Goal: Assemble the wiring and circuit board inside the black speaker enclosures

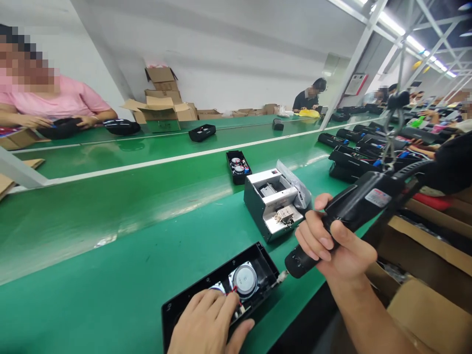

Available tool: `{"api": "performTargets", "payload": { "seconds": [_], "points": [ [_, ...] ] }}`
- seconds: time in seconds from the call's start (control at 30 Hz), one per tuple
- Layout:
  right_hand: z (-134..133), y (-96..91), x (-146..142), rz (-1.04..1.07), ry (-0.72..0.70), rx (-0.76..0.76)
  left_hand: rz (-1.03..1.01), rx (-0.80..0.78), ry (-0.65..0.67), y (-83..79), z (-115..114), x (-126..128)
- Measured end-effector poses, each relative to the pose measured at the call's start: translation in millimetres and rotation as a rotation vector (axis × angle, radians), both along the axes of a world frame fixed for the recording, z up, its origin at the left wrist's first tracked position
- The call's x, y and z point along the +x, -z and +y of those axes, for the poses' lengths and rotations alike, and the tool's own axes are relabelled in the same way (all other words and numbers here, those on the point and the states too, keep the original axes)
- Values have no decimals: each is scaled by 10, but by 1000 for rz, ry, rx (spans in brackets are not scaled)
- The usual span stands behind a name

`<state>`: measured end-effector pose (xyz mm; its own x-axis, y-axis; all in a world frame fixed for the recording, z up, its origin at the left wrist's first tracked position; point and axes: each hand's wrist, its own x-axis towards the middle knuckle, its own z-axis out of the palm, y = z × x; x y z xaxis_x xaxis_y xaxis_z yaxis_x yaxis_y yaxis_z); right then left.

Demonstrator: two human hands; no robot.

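A black speaker housing [190, 297] lies at a slant on the green bench, its hollow side up. Inside it a round speaker driver [244, 281] shows, with a second one partly hidden and thin red wires between. My left hand [206, 319] grips the housing's near side, fingers over the inside and thumb outside the wall. A black electric screwdriver [363, 199] is wrapped in the fingers of my right hand [334, 241]. Its tip points down-left at the housing's right end, beside a small whitish piece [282, 276]; whether they touch I cannot tell.
Behind the housing stands a metal screw feeder [271, 201] with a clear plastic bag [295, 184]. Another open housing [238, 168] lies farther off. Several black housings [354, 157] fill the right side, above cardboard boxes [427, 236]. Co-workers sit across the belt [147, 172].
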<state>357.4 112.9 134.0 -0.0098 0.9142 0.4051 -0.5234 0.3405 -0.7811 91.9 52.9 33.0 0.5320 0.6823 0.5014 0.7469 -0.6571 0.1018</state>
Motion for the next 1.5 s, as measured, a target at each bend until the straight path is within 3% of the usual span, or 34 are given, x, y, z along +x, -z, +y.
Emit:
{"api": "performTargets", "payload": {
  "seconds": [0.1, 0.37, 0.83, 1.07, 1.23, 1.37, 1.5],
  "points": [
    [-102, -16, -95, -15, -9, 25, -5, -9, 13, -3, -24, 78],
    [-358, 132, -382, -146, -176, 77, -7, -129, -40, 313, -134, 98],
    [-327, 287, -459, -306, -175, 96, 1, -158, -42, 270, -126, 103],
    [-496, 219, -522, -403, -101, 39, 18, -196, -19, 315, -138, 129],
    [-557, 233, -719, -371, 123, 113, 13, -160, -12, 177, -123, 157],
    [-518, 275, -803, -353, 77, 201, 60, -153, 22, 7, -79, 152],
    [-472, 319, -817, -364, 61, 225, 69, -160, 35, -39, -62, 159]
  ]
}}
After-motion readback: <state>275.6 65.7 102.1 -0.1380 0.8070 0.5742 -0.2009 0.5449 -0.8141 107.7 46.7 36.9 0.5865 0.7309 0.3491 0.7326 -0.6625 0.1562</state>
